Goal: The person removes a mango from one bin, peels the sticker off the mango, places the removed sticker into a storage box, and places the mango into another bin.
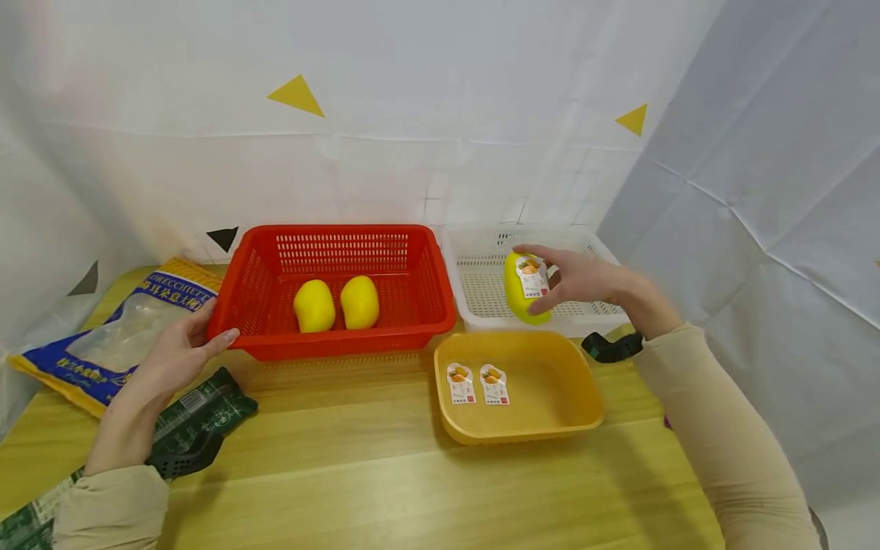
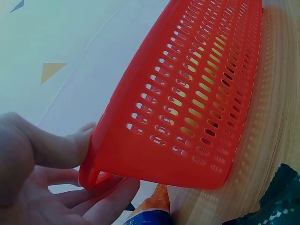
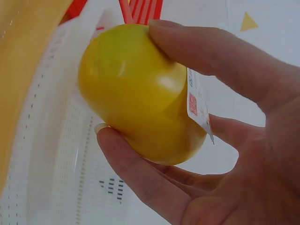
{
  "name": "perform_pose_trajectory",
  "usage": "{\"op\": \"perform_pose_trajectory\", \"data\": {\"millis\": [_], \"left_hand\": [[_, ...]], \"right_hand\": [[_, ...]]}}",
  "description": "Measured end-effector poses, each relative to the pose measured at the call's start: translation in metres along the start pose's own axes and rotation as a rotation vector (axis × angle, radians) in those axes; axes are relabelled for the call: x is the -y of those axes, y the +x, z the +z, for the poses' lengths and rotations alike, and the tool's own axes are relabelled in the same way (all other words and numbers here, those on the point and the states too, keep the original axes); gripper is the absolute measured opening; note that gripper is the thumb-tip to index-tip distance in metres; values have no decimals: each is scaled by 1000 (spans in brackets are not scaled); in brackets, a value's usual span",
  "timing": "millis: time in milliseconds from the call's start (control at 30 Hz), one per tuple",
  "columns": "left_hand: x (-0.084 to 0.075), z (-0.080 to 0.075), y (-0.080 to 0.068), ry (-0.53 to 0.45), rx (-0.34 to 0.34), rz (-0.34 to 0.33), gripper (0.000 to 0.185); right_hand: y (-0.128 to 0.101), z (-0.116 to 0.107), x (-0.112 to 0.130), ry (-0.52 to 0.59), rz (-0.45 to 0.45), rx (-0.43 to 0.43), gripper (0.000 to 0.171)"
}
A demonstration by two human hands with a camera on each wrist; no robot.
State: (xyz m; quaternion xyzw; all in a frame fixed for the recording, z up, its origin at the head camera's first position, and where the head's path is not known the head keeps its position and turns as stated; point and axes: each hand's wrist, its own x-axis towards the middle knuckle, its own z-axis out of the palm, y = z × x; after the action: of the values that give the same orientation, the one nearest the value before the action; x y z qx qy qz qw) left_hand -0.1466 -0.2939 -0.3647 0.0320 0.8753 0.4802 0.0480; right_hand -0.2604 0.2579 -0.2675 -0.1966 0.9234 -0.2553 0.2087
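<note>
My left hand [image 1: 172,353] grips the left end of the red basket [image 1: 344,341]. In the left wrist view, its thumb lies on the rim and fingers curl underneath. Two yellow mangoes, a left mango [image 1: 314,307] and a right mango [image 1: 360,303], lie inside that basket. With fingertips and thumb around its ends, my right hand [image 1: 587,276] holds another mango [image 3: 131,93] over the white basket [image 1: 477,294]. A white label [image 1: 533,277] with a fruit picture is on this mango, one edge standing off its skin in the right wrist view.
In front of the white basket stands a yellow tub [image 1: 550,393] with two fruit labels [image 1: 461,383] in it. A blue and yellow pasta bag [image 1: 137,321] lies left of the red basket, a dark green packet [image 1: 202,412] nearer me. White sheeting [image 1: 440,92] closes the back.
</note>
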Motion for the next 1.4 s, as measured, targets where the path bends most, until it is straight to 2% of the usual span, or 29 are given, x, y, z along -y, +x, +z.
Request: {"op": "perform_pose_trajectory", "data": {"millis": [367,467,633,933,1067,1300,1400], "left_hand": [[2,-1,1,2,-10,20,78],[2,-1,2,15,-13,21,78],[4,-2,2,30,-14,19,78],[4,-1,2,10,-1,9,78],[5,-1,3,13,0,1,78],[4,-1,2,13,3,-5,78],[4,-1,2,22,4,-16,79]], "right_hand": [[-5,35,26,17,-89,-24,103],[-6,45,34,26,-138,-28,103],[-8,65,47,76,-245,-28,105],[-13,108,67,174,-337,21,104],[-15,127,81,181,-340,31,103],[-15,155,104,124,-281,57,105],[-14,166,109,96,-283,73,104]]}}
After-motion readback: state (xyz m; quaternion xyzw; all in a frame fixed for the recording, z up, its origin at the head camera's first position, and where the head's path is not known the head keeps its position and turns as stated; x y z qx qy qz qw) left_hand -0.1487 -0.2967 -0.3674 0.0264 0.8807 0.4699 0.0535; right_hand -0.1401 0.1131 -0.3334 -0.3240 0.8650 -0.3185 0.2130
